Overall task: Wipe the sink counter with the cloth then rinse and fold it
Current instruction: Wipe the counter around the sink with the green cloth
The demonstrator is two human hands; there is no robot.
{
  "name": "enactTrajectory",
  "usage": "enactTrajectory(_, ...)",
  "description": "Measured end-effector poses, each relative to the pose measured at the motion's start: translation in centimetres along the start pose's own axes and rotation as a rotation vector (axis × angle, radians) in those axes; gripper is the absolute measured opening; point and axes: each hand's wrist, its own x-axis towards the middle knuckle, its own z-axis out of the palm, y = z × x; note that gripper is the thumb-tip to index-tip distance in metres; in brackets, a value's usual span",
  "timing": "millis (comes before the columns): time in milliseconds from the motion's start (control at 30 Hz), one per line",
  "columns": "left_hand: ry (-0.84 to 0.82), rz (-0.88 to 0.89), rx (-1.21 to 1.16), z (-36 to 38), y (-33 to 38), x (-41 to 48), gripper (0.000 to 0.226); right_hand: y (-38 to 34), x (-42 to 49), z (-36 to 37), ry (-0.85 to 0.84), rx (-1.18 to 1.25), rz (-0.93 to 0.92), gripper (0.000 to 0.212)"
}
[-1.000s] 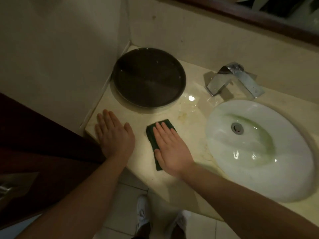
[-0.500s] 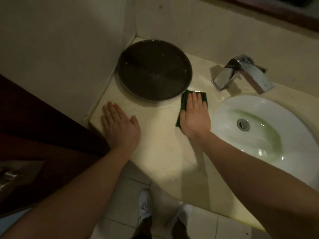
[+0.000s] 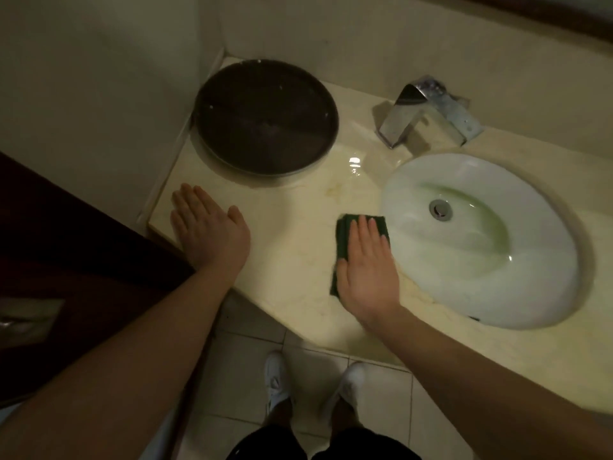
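Note:
A dark green cloth (image 3: 343, 239) lies flat on the cream stone counter (image 3: 292, 227), just left of the white oval sink (image 3: 537, 293). My right hand (image 3: 366, 270) presses flat on top of the cloth with fingers together and covers most of it. Flat on the counter's left front corner rests my left hand (image 3: 207, 232), fingers spread and holding nothing. A wet shine shows on the counter between the tray and the sink.
A round dark tray (image 3: 265, 117) sits at the back left corner against the wall. A chrome faucet (image 3: 428, 111) stands behind the sink. A dark wooden door (image 3: 66, 260) is at the left. My white shoes (image 3: 277, 383) stand on the tiled floor below the counter's edge.
My right hand has slid the cloth back from beside the tray toward the counter's front, along the sink's left rim. My left hand has stayed in place.

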Motion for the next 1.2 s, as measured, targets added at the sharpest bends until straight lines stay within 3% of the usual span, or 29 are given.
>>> enactTrajectory(167,0.005,0.009,-0.018,0.1,-0.1,0.1,0.072,-7.8,-2.5,1.6,-0.054,0.065,-0.378,0.068)
enactTrajectory(233,0.012,0.009,-0.013,0.0,-0.3,0.1,0.072,-7.2,-3.4,1.5,-0.034,0.067,-0.384,0.067)
enactTrajectory(433,-0.029,0.269,0.04,0.9,1.6,-3.5,0.073,3.6,-6.4,0.7,-0.03,-0.018,0.008,0.066)
enactTrajectory(533,-0.043,0.29,0.073,0.9,1.6,-3.8,0.073,9.0,-7.8,0.0,0.003,-0.005,0.283,0.065)
enactTrajectory(667,-0.04,0.277,0.068,0.9,1.9,-3.7,0.074,7.6,-6.7,0.1,0.032,0.047,0.419,0.066)
enactTrajectory(833,-0.059,0.283,0.046,0.7,2.0,-3.6,0.072,-1.6,-1.8,1.3,0.103,0.069,0.245,0.066)
enactTrajectory(967,-0.084,0.282,-0.064,0.6,1.6,-3.2,0.066,-9.0,-1.4,2.4,0.019,0.091,-0.196,0.066)
enactTrajectory(1067,-0.074,0.304,-0.254,-0.1,0.4,-2.6,0.062,-6.7,-4.2,2.0,-0.074,0.029,-0.466,0.066)
enactTrajectory(1133,-0.044,0.298,-0.357,-0.7,-0.9,-1.7,0.054,-2.3,-5.0,1.4,-0.063,-0.026,-0.451,0.067)
enactTrajectory(1200,-0.003,0.302,-0.339,-0.7,-2.2,-0.9,0.048,0.9,-4.7,0.8,-0.034,-0.038,-0.257,0.066)
